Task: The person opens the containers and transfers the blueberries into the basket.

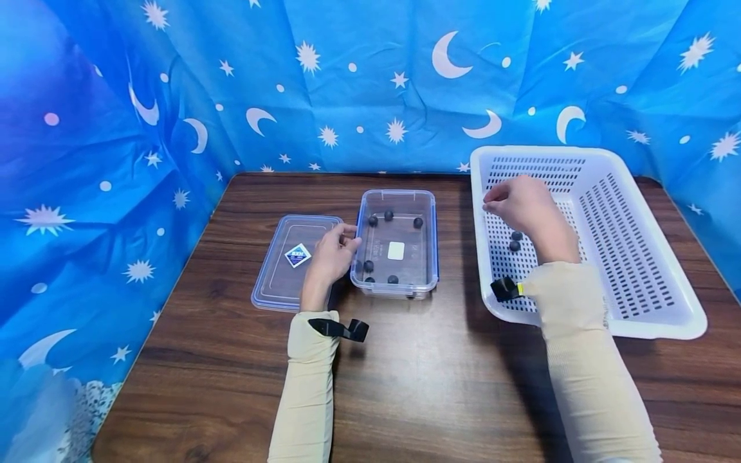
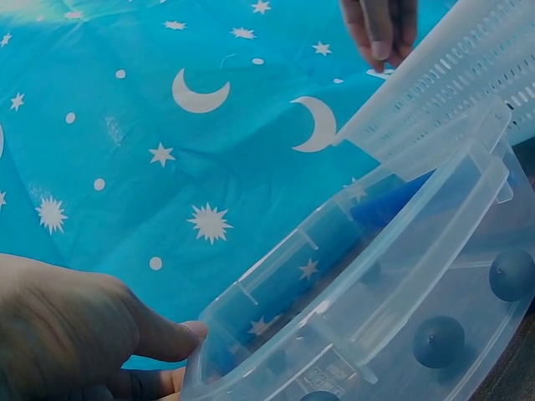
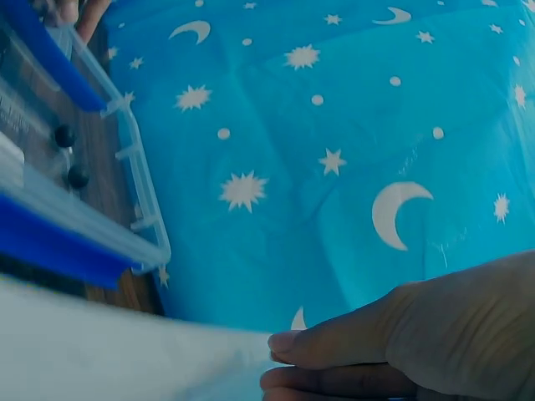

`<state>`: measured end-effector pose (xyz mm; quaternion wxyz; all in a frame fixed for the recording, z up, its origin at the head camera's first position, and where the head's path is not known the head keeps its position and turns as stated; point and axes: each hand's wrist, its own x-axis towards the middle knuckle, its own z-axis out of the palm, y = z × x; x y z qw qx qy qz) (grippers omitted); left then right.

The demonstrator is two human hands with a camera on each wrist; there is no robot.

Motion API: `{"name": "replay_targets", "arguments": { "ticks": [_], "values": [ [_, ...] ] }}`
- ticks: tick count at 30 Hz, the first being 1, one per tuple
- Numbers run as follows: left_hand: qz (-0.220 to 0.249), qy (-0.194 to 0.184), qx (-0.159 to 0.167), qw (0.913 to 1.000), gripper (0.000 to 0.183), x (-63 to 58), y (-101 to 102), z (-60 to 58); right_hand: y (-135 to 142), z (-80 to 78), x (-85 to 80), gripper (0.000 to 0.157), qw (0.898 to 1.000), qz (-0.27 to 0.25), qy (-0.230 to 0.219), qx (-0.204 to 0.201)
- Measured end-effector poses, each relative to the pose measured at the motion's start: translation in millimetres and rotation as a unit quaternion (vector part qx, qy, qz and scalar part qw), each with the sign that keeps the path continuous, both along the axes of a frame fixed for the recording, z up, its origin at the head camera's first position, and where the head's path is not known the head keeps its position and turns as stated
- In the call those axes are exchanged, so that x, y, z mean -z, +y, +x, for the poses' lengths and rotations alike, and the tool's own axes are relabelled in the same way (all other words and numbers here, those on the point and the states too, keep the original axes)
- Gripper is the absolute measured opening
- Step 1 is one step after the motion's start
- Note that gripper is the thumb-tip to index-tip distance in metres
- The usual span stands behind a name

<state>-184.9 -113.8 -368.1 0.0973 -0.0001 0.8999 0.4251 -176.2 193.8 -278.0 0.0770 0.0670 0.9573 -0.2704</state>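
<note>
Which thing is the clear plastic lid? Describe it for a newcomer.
On the dark brown wood-grain table, find the clear rectangular plastic box holding black balls. Just left of it, partly hidden by the person's left hand, lies the flat, blue-edged clear plastic lid. Only it bears a blue-and-white diamond sticker.

The box (image 1: 376, 289) looks glossy plastic, the basket (image 1: 654, 238) smooth plastic, the balls (image 1: 514, 245) matt, the table (image 1: 428, 386) wood.

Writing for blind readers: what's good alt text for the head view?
A person's left hand touches a clear container holding small dark balls; the right hand is above a white basket with two more visible. A lid lies at left.
</note>
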Motion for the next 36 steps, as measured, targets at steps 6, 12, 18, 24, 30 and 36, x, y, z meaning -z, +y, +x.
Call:
{"name": "replay_targets", "arguments": {
  "ticks": [6,12,18,24,30,36],
  "values": [
    [0.000,0.002,-0.003,1.0000,0.034,1.1,-1,-0.2,-21,-5.9,-1.8,0.024,0.999,0.001,0.025,-0.025],
    [-0.003,0.006,-0.004,1.0000,0.033,1.5,0,-1.1,-40,-12.9,1.2,0.021,0.998,-0.003,0.039,-0.048],
    [0.001,0.012,-0.008,0.9999,0.033,0.1,0,-0.4,-60,-20.2,7.2,0.018,0.996,-0.008,0.061,-0.069],
    [0.006,0.017,-0.009,0.9998,0.033,0.0,-2,-0.4,-80,-28.2,10.8,0.019,0.993,-0.006,0.066,-0.094],
    [0.002,0.021,-0.009,0.9997,0.032,-0.4,-3,-0.2,-99,-31.8,16.6,0.020,0.995,-0.008,0.048,-0.088],
    [0.005,0.028,-0.007,0.9996,0.032,0.3,0,0.3,-114,-34.1,28.7,0.019,0.996,-0.007,0.037,-0.086]
  ]
}}
